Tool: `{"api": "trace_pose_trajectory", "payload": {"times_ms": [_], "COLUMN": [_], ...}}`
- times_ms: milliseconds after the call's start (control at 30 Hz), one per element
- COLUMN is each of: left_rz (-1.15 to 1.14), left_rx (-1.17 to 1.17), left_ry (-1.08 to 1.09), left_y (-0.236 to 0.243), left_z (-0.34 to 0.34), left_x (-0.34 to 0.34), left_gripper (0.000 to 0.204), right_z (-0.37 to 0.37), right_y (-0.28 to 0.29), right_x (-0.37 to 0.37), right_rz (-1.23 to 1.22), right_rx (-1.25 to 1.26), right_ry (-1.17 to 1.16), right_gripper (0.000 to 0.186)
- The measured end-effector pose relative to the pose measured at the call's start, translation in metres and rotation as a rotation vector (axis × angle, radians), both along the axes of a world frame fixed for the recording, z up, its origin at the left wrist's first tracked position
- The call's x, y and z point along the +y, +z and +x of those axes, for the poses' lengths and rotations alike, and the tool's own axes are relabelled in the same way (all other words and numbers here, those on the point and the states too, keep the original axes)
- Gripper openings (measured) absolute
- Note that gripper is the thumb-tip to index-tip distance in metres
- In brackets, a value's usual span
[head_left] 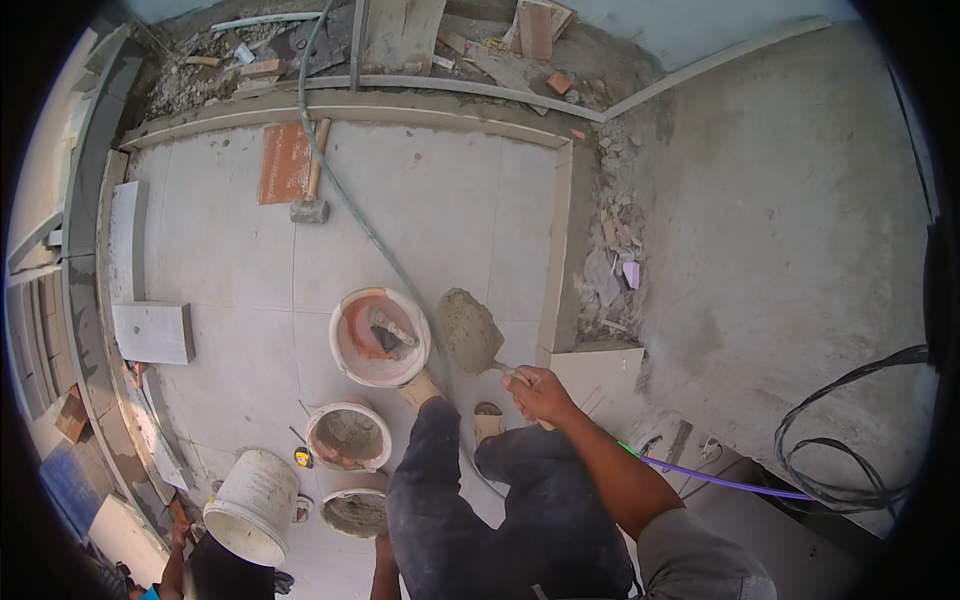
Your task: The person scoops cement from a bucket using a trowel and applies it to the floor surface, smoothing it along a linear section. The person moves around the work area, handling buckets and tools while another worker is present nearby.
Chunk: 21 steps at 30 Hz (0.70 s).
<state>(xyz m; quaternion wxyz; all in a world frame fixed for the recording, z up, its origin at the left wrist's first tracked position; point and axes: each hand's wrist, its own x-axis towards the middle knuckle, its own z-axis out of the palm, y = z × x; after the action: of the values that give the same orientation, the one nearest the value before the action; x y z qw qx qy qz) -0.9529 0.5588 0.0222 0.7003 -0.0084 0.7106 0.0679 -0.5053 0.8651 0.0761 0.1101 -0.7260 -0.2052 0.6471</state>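
My right hand [537, 393] is closed around the handle of a trowel [505, 370], held in front of my right knee. Grey mortar [468, 330] covers its blade. Left of the blade stands a white-rimmed bucket [338, 350] with reddish inner walls and a tool inside. My left arm, with what shows of my left hand [384, 556], is low in the picture beside a mortar-filled bucket [328, 500]; its fingers are hidden. Another bucket of mortar [350, 436] stands just beyond that one.
A large white bucket [255, 500] leans at lower left, near another person's hand [180, 533]. A hammer [310, 210] and red tile [284, 165] lie on the tiled floor. A hose [365, 225] crosses it. Pale blocks [152, 333] sit left; rubble [610, 260] lines the right edge.
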Motion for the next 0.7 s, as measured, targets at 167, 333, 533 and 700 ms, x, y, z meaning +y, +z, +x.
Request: {"api": "trace_pose_trajectory", "payload": {"times_ms": [167,333,533,700], "left_rz": [0.073,-0.038,-0.202,-0.232], "left_rx": [0.009,0.185,0.209,-0.179], "left_ry": [-0.208,-0.420,-0.911,-1.481], "left_y": [-0.032,-0.006,-0.011,0.010], "left_z": [-0.006,0.055,0.155,0.227], "left_x": [0.041,0.167,0.260,0.322], "left_gripper": [0.036,0.038,0.040,0.053], "right_z": [0.080,0.187,0.350,0.483], "right_y": [-0.012,-0.076,-0.176,-0.218], "right_x": [0.053,0.131,0.230,0.309], "right_rz": [0.013,0.033,-0.007,0.404], "right_rx": [-0.011,0.049,-0.027,-0.464], "right_ry": [-0.127,-0.073,0.018,0.313], "right_gripper": [0.040,0.040,0.037,0.030]}}
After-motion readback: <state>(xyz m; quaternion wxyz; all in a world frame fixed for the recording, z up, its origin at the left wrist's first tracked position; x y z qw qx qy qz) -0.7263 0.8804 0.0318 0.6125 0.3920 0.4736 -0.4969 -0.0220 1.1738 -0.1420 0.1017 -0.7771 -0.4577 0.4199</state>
